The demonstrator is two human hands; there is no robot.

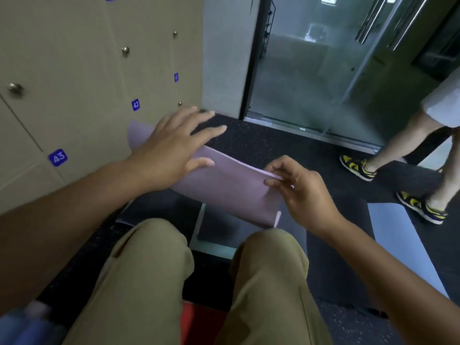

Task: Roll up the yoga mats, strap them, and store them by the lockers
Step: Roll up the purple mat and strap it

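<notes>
At centre frame the soft, light purple mat flexes — left hand flat with fingers spread, right hand pinching its edge — best gripped near the ends.

The mat is laid across the floor just ahead of the knees, with the lockers lined up along the left and a glass door set behind it to the right. The left hand is spread flat on the mat's left part, and its right edge is pinched by the right hand. Another mat is laid flat further right, with someone's feet planted just behind it.
</notes>
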